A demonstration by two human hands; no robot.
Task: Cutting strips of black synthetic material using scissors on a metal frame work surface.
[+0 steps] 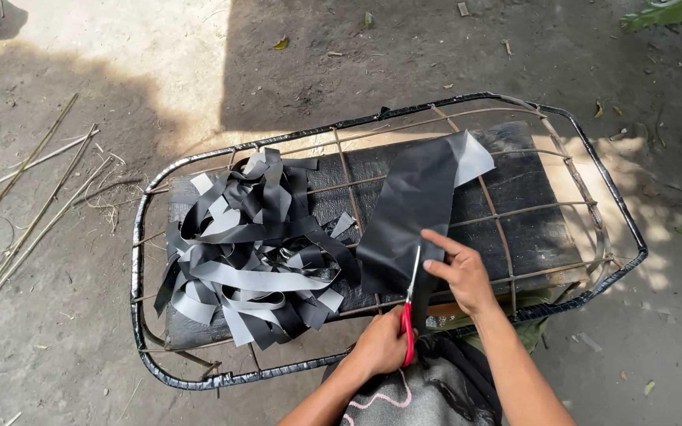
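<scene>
Left hand (380, 347) of yours is closed around the red-handled scissors (410, 312), blades partway up the black sheet (412, 213) at the rack's (140, 260) near edge (right hand (459, 272) pinching the strip side), so next, probably, cut straight onward.

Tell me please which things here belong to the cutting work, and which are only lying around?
In use:
- black sheet, held by right hand
- red scissors, in left hand
- pile of cut strips
- wire frame under them

Lying about:
- thin sticks on the ground
- dry leaves
</scene>
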